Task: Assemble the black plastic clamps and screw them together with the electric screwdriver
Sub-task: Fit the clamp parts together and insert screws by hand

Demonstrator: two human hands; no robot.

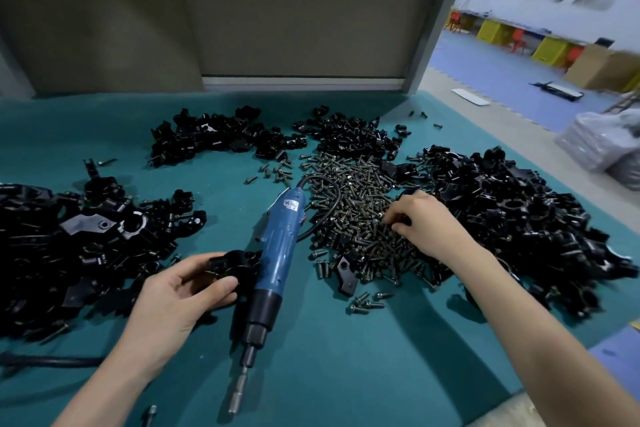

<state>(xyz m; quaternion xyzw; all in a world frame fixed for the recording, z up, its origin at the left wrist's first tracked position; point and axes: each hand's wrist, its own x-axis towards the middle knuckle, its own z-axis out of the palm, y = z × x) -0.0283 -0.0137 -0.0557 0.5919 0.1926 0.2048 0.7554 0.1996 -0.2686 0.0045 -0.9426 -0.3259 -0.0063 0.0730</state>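
Black clamp parts [519, 211] are heaped on the mat [329, 357], the electric screwdriver [277, 246] is laid between the hands, one clamp [232, 267] is gripped by the left hand [180, 302], and screws [360, 204] are probed by the right hand [419, 218] with curled fingers, a pinch not discernible, so a tangled screw may be dropped.

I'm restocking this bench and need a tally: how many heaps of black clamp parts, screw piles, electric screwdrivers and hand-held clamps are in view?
Heaps of black clamp parts: 4
Screw pile: 1
Electric screwdriver: 1
Clamp in the left hand: 1
Total: 7
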